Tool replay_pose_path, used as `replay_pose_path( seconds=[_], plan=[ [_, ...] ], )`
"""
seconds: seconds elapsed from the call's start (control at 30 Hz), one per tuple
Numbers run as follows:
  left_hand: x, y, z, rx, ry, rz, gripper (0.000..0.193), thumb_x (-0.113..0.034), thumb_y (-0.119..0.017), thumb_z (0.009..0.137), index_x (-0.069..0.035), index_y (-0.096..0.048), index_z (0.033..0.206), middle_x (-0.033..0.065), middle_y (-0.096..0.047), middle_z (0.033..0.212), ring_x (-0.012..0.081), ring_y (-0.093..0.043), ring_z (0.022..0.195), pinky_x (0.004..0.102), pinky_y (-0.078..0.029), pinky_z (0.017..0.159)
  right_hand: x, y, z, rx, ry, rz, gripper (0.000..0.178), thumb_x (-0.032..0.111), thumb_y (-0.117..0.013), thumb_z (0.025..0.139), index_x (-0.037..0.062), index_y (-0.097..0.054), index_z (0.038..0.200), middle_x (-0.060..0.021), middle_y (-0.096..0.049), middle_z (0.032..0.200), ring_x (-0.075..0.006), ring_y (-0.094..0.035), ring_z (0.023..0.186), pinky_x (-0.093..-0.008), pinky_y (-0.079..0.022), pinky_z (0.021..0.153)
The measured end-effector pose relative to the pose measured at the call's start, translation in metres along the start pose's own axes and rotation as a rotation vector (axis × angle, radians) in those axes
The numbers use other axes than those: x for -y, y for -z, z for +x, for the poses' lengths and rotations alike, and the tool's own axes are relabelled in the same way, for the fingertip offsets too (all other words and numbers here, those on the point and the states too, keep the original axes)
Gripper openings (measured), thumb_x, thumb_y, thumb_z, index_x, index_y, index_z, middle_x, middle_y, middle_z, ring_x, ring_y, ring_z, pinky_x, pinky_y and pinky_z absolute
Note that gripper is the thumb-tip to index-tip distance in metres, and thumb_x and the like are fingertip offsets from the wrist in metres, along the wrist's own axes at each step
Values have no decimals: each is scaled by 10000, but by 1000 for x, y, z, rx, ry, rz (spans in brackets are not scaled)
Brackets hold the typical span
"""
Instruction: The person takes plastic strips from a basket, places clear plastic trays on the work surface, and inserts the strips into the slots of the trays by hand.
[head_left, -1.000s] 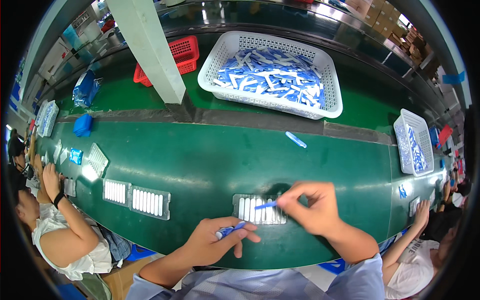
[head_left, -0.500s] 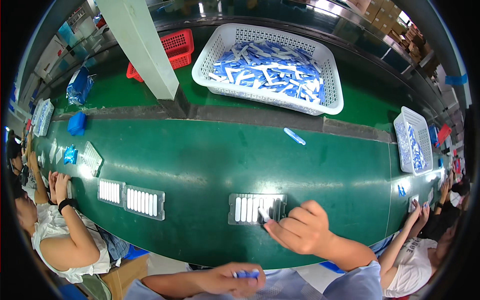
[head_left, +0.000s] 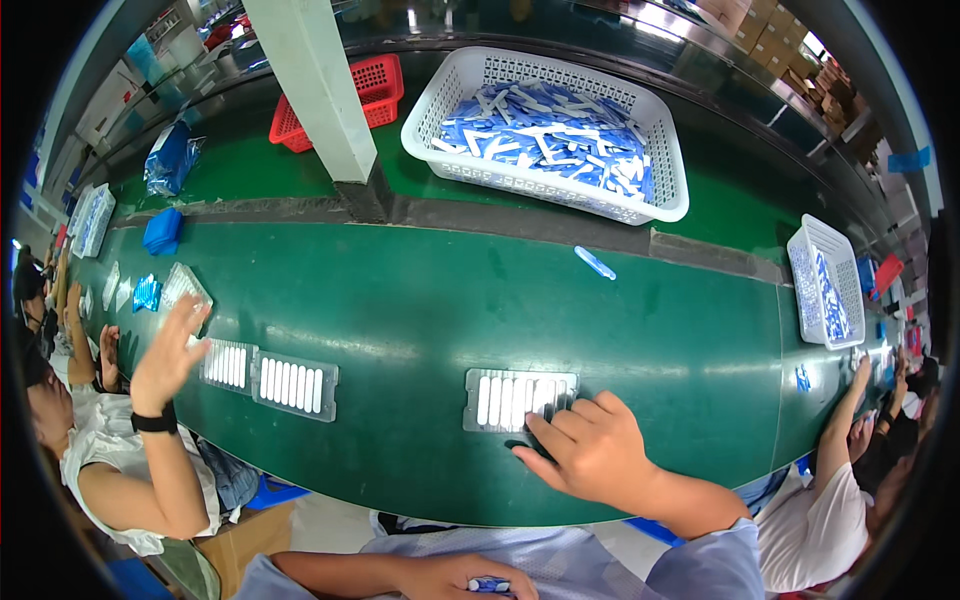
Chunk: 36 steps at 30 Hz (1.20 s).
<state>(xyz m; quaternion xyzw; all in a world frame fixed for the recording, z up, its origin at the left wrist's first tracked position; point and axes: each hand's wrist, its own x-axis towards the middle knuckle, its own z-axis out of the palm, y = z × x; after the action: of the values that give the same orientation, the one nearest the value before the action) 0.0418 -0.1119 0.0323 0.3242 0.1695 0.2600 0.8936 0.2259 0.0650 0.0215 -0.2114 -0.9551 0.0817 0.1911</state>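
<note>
The left hand [head_left: 462,577] clenches small blue-and-white sticks [head_left: 488,583]; ahead and right of that grip, the right hand [head_left: 595,450] is released, thumb and forefinger apart, reaching a clear rectangular plastic tray [head_left: 471,402] of white rounded strips [head_left: 495,402].

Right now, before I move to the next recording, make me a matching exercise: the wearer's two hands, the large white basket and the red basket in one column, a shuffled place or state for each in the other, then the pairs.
Column one
1. Left hand
2. Large white basket
3. Right hand
4. Red basket

Column two
A. Partly hidden by the post
B. At the near edge of the right-hand tray
C. At the picture's lower edge, around small pieces
D. Heaped with blue and white sticks

Pairs: 1-C, 2-D, 3-B, 4-A
</note>
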Motion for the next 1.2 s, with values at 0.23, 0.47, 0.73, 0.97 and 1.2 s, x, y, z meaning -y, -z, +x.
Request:
replay_pose_path(
  seconds=[0.23,0.47,0.73,0.97,1.2],
  plan=[
    [10,15,-7,-405,-258,-480,358,-123,-562,1045,16,-488,1367,232,-596,1332,301,-677,1091,404,-599,843,3,10,5,-108,17,247,337,284,-806,790,66,-748,1041,4,-573,708,-163,-508,623,-320,-356,631],
    [-34,40,21,-668,-195,-307,441,-185,-578,1045,-11,-463,1433,189,-574,1414,296,-679,1157,410,-636,855,17,8,2,-320,39,538,379,223,-812,738,51,-733,1066,-8,-660,805,-183,-550,659,-321,-375,652],
    [-42,37,28,-542,-29,-20,406,-195,-623,1025,57,-546,1334,193,-675,1241,254,-748,964,279,-606,549,9,14,-1,-73,-260,920,321,150,-804,796,67,-737,1099,-28,-593,790,-166,-533,658,-309,-398,613],
    [-56,30,29,-617,-9,61,314,-101,-571,1032,90,-585,1281,239,-688,1223,218,-727,710,251,-501,430,-18,14,-4,-285,-744,1443,63,63,-738,929,3,-758,931,-4,-674,751,-48,-502,606,-222,-393,554],
    [-54,53,9,-655,-197,-282,326,-42,-601,1008,50,-562,1319,232,-675,1222,170,-685,821,221,-398,495,-33,17,-8,-345,-900,1638,136,114,-752,928,-13,-726,889,-23,-652,687,-70,-515,579,-230,-385,528]
  ],
)
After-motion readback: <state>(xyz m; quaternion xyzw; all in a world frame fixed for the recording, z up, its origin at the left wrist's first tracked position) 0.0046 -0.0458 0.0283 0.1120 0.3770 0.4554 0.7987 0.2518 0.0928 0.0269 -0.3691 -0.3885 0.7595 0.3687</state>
